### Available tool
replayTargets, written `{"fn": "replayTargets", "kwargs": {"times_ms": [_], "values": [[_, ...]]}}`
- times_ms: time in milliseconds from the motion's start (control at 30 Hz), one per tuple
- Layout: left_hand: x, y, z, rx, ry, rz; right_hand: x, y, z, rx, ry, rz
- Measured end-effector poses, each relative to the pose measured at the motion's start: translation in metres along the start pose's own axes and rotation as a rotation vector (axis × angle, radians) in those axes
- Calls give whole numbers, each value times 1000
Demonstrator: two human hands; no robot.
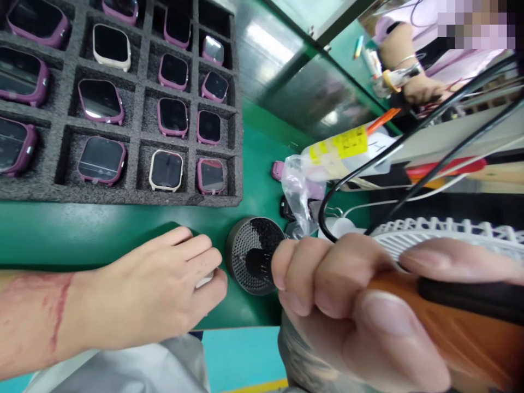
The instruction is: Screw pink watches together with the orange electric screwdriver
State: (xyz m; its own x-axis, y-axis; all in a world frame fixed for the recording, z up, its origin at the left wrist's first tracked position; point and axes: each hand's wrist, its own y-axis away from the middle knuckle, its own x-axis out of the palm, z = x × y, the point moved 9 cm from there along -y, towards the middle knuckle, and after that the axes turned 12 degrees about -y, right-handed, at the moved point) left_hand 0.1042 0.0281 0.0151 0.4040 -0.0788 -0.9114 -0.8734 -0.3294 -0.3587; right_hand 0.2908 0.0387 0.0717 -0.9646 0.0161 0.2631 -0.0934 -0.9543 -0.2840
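Note:
My right hand (pixel 347 295) is wrapped round an orange and black electric screwdriver (pixel 475 333), close to the camera. The tool's black nose reaches over a round dark dish (pixel 235 245) with a perforated plate. Tiny black pieces, which look like screws, are heaped on the dish's far side; the driver's tip is hard to make out. My left hand (pixel 164 289) rests at the table's near edge, just left of the dish, fingers curled and closed. A sliver of something pale shows between thumb and fingers; the rest is hidden.
A grey foam tray (pixel 135 194) holds several purple and cream smartwatch cases. Beyond the dish lie a plastic bag (pixel 297 191), a white bottle with a yellow label (pixel 354 143) and black cables (pixel 360 161). A white fan grille (pixel 442 234) stands right. Another person's arm is at upper right.

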Motion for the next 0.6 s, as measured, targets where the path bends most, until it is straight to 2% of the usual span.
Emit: {"fn": "replayTargets", "kwargs": {"times_ms": [100,200,467,600], "values": [[2,0,-2,35,50,17,9,7,-3,-141,-45,-41],[0,0,-2,52,59,13,14,9,-8,-122,-32,-26],[-4,0,0,44,79,-12,10,5,-7,-118,-46,3],[-3,-1,1,51,111,9,14,4,-5,-100,-29,81]]}}
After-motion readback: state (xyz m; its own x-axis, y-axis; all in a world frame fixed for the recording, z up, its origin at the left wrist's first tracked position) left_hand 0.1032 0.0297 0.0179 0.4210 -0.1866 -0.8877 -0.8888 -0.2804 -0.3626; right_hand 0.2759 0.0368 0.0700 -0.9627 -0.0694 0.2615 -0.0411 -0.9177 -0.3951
